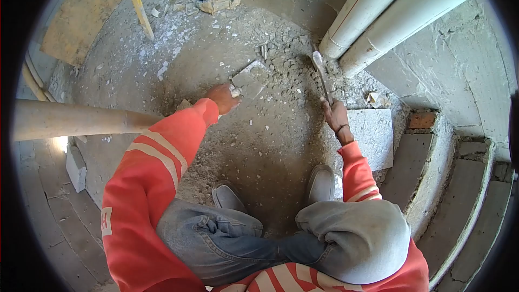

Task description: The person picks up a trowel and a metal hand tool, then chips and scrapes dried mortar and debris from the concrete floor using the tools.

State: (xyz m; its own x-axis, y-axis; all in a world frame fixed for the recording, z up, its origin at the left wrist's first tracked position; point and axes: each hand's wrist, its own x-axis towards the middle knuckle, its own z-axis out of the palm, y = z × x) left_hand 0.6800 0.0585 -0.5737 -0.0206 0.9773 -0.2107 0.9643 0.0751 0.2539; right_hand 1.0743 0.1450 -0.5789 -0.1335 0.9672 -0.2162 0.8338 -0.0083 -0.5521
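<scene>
My left hand (223,98) is closed round the handle of a trowel, whose flat grey blade (251,79) lies against the dusty floor. To the right, my right hand (335,114) grips the lower end of a hammer-like tool (323,80). That tool's pale head points up toward the foot of the pipes, over loose rubble (292,70). Just below and right of my right hand is a light grey slab (377,132).
Two thick pale pipes (367,19) stand at the upper right. Curved steps (432,167) are at the right. Another pipe (81,120) crosses from the left. A yellow strip (138,2), a board (81,19) and crumpled paper (219,2) are farther back.
</scene>
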